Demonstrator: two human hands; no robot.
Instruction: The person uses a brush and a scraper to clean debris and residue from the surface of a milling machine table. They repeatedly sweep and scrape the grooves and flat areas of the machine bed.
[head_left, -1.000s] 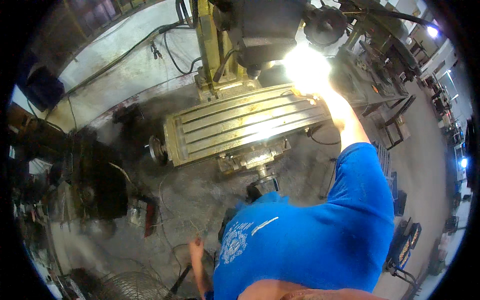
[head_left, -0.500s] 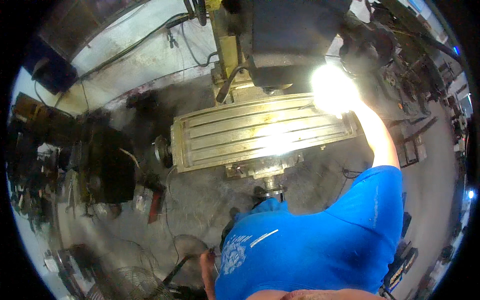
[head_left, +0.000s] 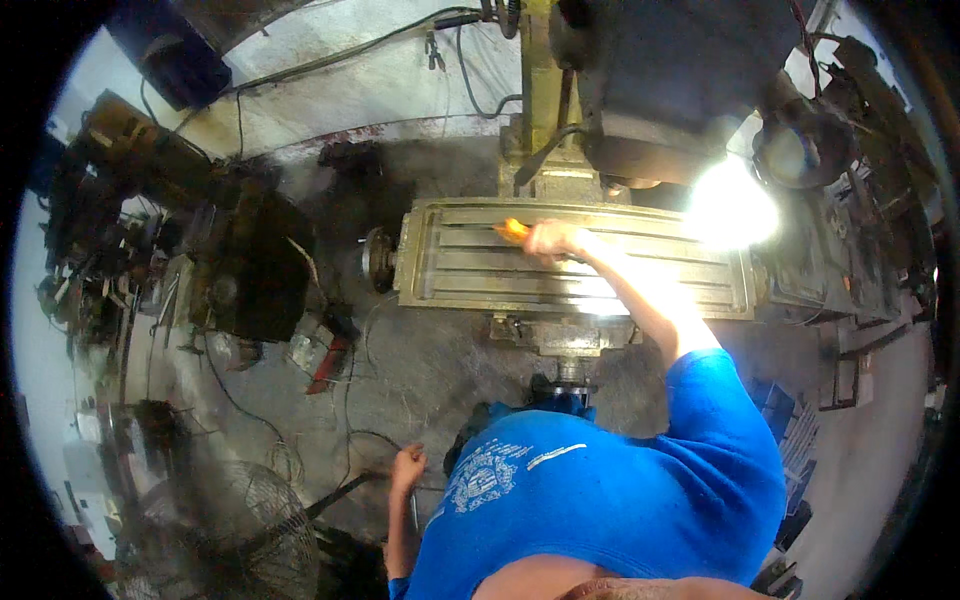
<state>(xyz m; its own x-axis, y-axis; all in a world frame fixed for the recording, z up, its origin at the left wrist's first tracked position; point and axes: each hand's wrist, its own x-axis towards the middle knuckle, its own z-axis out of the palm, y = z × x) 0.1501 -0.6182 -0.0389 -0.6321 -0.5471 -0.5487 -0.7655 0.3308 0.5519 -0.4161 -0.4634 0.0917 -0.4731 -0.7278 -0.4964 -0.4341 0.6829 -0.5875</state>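
Observation:
A long metal machine table (head_left: 460, 290) with several lengthwise slots lies across the middle. Over its left half, my right hand (head_left: 556, 240) is closed around a small orange-yellow object (head_left: 514, 231), which points left; its kind is unclear. Low on the left, beside my body, my left hand (head_left: 408, 467) is closed and away from the table. A thin pale strip shows just below it, but what the fingers grip, if anything, cannot be made out. A glaring work lamp (head_left: 732, 205) washes out the table's right end.
A dark machine head (head_left: 680, 85) overhangs the table's back, with a lever (head_left: 545, 158) beside it. Handwheels sit at the table's left end (head_left: 378, 260) and front (head_left: 568, 388). A caged fan (head_left: 225, 530) stands lower left. Cables and a red object (head_left: 328, 366) lie on the floor.
My right hand has moved from the lamp glare at the table's right end leftward over the slots, and the orange-yellow object now shows in it. The view has shifted; my left hand stays low.

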